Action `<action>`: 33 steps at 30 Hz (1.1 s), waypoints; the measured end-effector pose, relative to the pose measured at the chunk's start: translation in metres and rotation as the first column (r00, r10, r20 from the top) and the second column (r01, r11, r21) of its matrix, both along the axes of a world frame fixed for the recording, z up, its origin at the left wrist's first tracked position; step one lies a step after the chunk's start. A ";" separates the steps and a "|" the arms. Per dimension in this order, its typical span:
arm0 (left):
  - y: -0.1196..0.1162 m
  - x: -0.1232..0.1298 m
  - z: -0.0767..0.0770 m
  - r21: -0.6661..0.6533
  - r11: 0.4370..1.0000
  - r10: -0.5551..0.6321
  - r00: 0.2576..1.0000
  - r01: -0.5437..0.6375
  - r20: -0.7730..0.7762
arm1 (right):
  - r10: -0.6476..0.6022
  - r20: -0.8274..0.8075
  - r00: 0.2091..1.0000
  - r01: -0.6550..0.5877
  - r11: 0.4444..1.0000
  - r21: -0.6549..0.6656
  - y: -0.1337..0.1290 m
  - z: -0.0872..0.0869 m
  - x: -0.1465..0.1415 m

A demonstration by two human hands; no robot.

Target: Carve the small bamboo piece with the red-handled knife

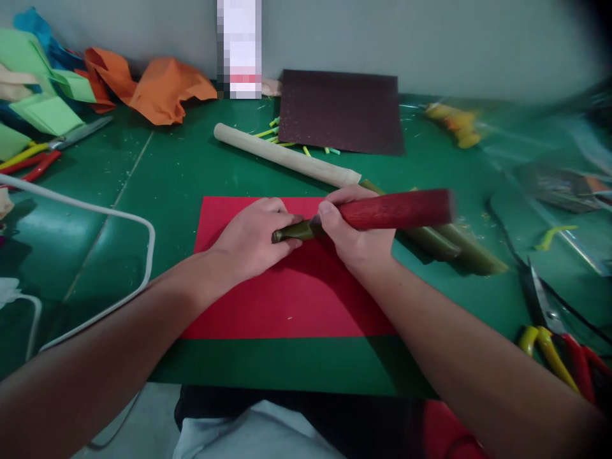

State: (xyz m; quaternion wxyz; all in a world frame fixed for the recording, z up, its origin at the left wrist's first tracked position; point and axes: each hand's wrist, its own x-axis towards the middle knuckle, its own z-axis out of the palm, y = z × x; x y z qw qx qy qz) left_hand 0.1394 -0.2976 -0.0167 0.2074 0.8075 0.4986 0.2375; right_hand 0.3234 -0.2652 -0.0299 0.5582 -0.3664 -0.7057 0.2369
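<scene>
My left hand [255, 239] is closed around a short piece of green bamboo [301, 231], its cut end showing past the fingers. My right hand [356, 229] grips a tool with a thick red wooden handle [401, 209], held nearly level with the handle's butt to the right. Its working end meets the bamboo between my hands; a dark edge shows there, but the kind of tool is hidden by my fingers. Both hands are over a red sheet [287, 303] on the green table. A peeled pale bamboo stick [287, 153] and green bamboo pieces [440, 239] lie behind them.
Red-and-yellow-handled scissors [549, 319] lie at right, similar ones [62, 143] at left. A dark brown sheet [339, 111] covers thin coloured strips. Crumpled orange paper [157, 89] lies back left. A white cable [148, 233] runs by my left forearm. Clear plastic [540, 166] is at right.
</scene>
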 end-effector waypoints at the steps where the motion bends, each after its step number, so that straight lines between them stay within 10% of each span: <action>1: 0.000 0.000 0.000 0.004 1.000 -0.001 1.000 0.001 0.001 | 0.000 0.005 1.000 0.000 1.000 0.006 0.000 0.000 0.000; 33: -0.021 0.013 0.011 0.089 0.986 0.144 0.988 -0.140 -0.046 | -0.104 -0.190 0.976 0.083 0.990 -0.112 -0.001 0.009 0.006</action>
